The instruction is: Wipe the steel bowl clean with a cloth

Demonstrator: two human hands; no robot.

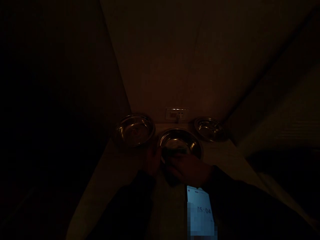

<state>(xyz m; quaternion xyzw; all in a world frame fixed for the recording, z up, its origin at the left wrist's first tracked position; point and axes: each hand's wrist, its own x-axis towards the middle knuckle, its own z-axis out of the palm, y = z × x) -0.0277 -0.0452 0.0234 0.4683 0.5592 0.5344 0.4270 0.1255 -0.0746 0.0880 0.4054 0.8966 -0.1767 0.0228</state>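
Note:
A shiny round metal bowl (197, 146) sits in the middle of the small table. At its left rim is my left hand (152, 161), the fingers closed on the edge as far as the dark picture shows. My right hand (187, 166) reaches over the near side of the bowl, fingers bent down onto a dark greenish cloth (172, 180). Part of the cloth lies inside the bowl and part hangs over the near rim. The right fingertips are hidden in shadow.
Behind to the left stands a second metal bowl (136, 138) with a small reddish thing in it; a third metal bowl (210, 130) is back right. A wall socket (177, 114) is behind. A lit phone (201, 213) lies near my right forearm on the wooden table (87, 203).

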